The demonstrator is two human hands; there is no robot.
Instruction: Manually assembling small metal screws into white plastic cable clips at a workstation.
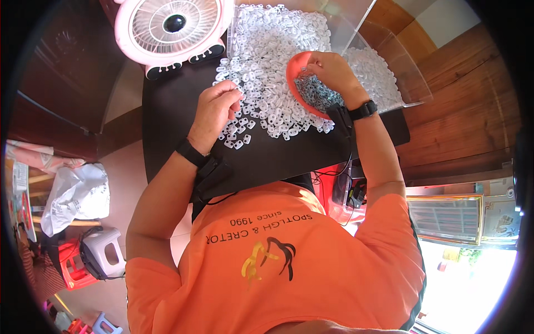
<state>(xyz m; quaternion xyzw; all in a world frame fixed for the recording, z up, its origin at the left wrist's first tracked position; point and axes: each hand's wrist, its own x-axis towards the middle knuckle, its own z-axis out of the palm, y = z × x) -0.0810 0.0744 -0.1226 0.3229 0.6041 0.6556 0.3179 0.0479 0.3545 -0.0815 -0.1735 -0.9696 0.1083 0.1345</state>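
1. One dark desk [245, 164] carries everything before me.
2. Two clear bins [414, 83], as far as I can tell, stand at its far side, holding white pieces.
3. One pink fan [174, 23] stands far left.
4. One coral bowl [291, 83] sits on the heap's right; probably light, best gripped by its rim.
5. My left hand [214, 108] is at the heap's left edge, fingers curled; I can't tell whether they grip anything. My right hand [338, 72] is over the bowl, fingers bunched, any catch hidden.
6. White pieces [267, 78], beyond counting, spill across the desk: likely light, stiff, slightly slippery; pinch opposite edges.
7. Small metallic bits [316, 93], also uncountable, fill the bowl: probably hard, slippery; use fingertips.
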